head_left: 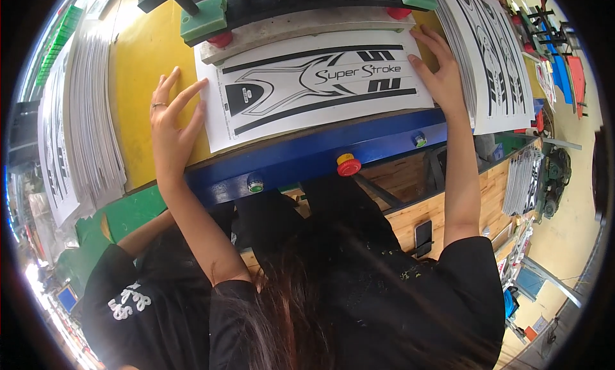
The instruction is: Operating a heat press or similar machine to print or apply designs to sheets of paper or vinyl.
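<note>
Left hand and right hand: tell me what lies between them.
In the head view, a white sheet printed with black graphics lies between the left hand and the right hand, its far edge by the metal bar.

A workshop or small factory: a press [307,32] with a red stop button [348,167] and green push-buttons [255,185] on its blue front [295,156], thick stacks of printed sheets [96,114], a co-worker [163,319] close by.
</note>
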{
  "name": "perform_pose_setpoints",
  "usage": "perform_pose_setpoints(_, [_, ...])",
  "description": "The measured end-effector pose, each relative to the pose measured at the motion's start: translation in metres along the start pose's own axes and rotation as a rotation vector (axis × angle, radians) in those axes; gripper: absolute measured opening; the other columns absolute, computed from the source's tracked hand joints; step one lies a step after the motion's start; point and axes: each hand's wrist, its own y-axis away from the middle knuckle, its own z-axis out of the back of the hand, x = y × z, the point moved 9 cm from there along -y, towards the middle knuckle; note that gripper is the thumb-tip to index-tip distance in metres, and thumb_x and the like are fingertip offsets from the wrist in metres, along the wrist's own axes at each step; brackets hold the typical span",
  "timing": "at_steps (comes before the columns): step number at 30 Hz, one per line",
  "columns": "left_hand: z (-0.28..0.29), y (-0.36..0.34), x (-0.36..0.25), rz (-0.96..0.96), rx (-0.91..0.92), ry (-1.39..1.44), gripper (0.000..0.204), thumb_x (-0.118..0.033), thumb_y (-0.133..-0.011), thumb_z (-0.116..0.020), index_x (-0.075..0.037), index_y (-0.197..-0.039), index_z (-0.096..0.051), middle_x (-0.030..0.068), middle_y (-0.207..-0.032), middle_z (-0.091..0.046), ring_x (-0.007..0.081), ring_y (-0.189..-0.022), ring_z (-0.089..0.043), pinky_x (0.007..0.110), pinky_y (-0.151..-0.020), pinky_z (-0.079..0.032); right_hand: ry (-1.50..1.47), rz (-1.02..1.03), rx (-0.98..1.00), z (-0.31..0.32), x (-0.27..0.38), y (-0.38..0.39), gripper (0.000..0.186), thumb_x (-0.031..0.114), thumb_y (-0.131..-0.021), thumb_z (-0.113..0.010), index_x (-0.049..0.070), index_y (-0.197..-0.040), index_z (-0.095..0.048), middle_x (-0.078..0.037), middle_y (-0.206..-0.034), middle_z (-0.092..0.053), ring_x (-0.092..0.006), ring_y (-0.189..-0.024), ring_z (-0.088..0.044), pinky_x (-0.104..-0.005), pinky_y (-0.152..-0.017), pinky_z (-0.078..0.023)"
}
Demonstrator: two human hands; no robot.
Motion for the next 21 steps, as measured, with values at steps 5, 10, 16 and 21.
perform_pose_setpoints(5, [-0.0014, -0.0006, 0.0004, -0.005, 0.009, 0.01, 0.033, -0.013, -0.083, -0.066, -0.02, -0.115, -0.072, 0.0149, -0.141, -0.049, 0.0378, -0.137, -0.038, 0.047, -0.111, -0.031, -0.001, 0.008, -0.004, 0.0005, -0.0012, 0.001, 0.042, 0.02, -0.081, -0.07, 0.01, -0.121, -0.064, -0.019, -0.136, -0.053, -0.0352, -0.127, -0.049, -0.039, -0.106, -0.038])
perform_pose_setpoints(10, [0.0006, -0.0003, -0.0003, -0.016, 0.008, -0.014, 0.033, -0.012, -0.084, -0.065, -0.019, -0.116, -0.071, 0.014, -0.142, -0.05, 0.0374, -0.137, -0.038, 0.046, -0.112, -0.031, -0.02, -0.001, -0.004, -0.0006, -0.0024, 0.0009, 0.043, 0.019, -0.08, -0.07, 0.009, -0.122, -0.064, -0.019, -0.136, -0.053, -0.0353, -0.127, -0.049, -0.039, -0.106, -0.038])
perform_pose_setpoints(16, [-0.0008, -0.0015, -0.0006, -0.013, 0.011, -0.029, 0.033, -0.011, -0.084, -0.065, -0.018, -0.115, -0.071, 0.0135, -0.142, -0.05, 0.0374, -0.137, -0.038, 0.046, -0.111, -0.031, -0.017, -0.001, -0.004, 0.0004, -0.0032, 0.0008, 0.043, 0.02, -0.08, -0.07, 0.011, -0.122, -0.064, -0.019, -0.137, -0.052, -0.0354, -0.127, -0.049, -0.0392, -0.106, -0.038])
perform_pose_setpoints(21, [-0.0002, -0.0013, -0.0005, -0.013, 0.009, -0.008, 0.033, -0.011, -0.084, -0.066, -0.018, -0.115, -0.071, 0.0134, -0.142, -0.05, 0.037, -0.137, -0.039, 0.046, -0.111, -0.031, -0.021, -0.002, -0.011, -0.0007, -0.0046, 0.0004, 0.043, 0.019, -0.08, -0.07, 0.011, -0.122, -0.064, -0.019, -0.137, -0.052, -0.0358, -0.127, -0.049, -0.0392, -0.106, -0.038])
